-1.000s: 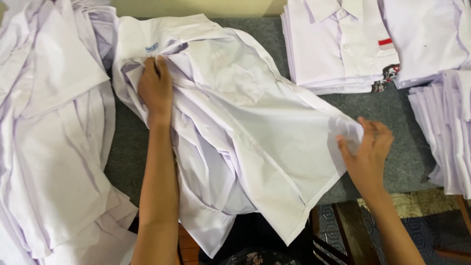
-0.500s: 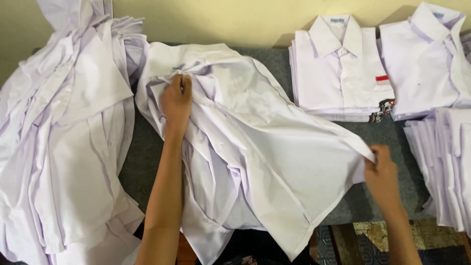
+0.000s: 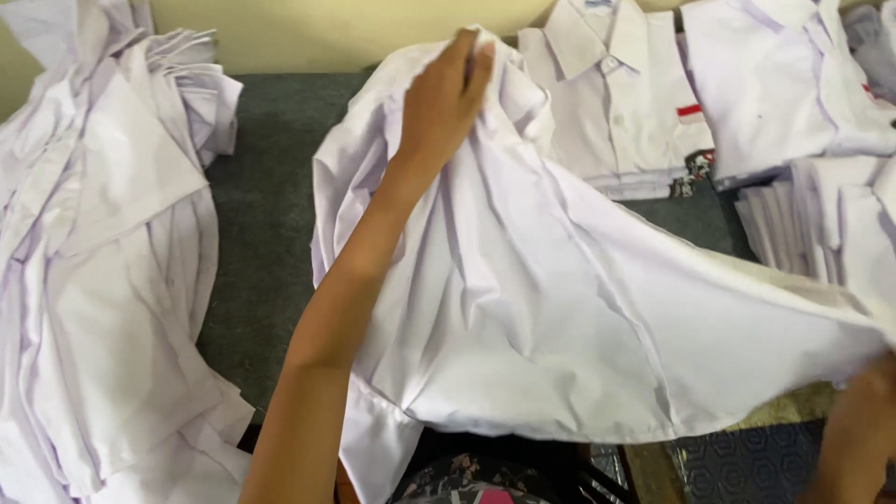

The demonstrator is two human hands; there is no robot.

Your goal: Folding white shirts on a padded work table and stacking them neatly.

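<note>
The left hand (image 3: 443,103) pinches the collar end of a white shirt (image 3: 560,299), lifted off the grey table (image 3: 271,187). The right hand (image 3: 859,420), mostly out of view, seems closed on the hem at the far end from that pinch, so the cloth hangs stretched between them. This looks like the spreading step; laying it flat calls for lowering both ends evenly.

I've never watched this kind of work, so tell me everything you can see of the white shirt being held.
The white shirt is thin, creased woven cloth, unfolded and stretched wide above the grey table. The left hand lifts its upper end high near the far edge; the right hand pulls the other end out at lower right. A loose part hangs over the near table edge. Seams and folds run along it.
</note>
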